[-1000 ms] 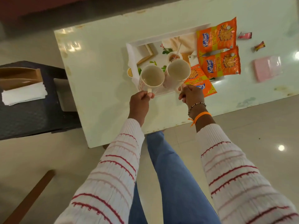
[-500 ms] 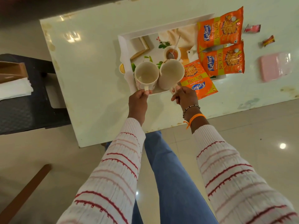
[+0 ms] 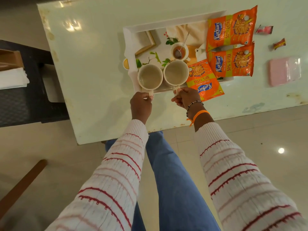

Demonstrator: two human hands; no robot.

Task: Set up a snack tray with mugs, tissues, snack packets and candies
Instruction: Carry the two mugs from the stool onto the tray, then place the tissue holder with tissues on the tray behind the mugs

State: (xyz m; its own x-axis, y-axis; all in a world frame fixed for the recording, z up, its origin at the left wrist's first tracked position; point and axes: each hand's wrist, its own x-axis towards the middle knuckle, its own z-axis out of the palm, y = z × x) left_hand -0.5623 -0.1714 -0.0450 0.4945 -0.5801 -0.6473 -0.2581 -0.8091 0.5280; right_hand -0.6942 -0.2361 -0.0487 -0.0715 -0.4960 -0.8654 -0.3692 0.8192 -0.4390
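Two cream mugs stand side by side at the near left corner of a white printed tray (image 3: 166,23). My left hand (image 3: 141,104) grips the handle of the left mug (image 3: 150,77). My right hand (image 3: 185,98) grips the handle of the right mug (image 3: 176,72). Three orange snack packets lie on the tray's right part: one at the back (image 3: 231,30), one in the middle (image 3: 233,61), one (image 3: 204,80) hanging over the near edge by my right hand. Two wrapped candies (image 3: 264,29) (image 3: 279,44) and a pink tissue pack (image 3: 285,70) lie on the table right of the tray.
The tray sits on a pale glossy table (image 3: 93,64) whose near edge is just in front of my legs. A dark side table (image 3: 21,97) to the left holds a cardboard box and white napkins (image 3: 12,77). Tiled floor lies below.
Both hands have carried the two mugs a little forward and down into the tray's near left corner. My view has shifted, so the table sits more to the left.
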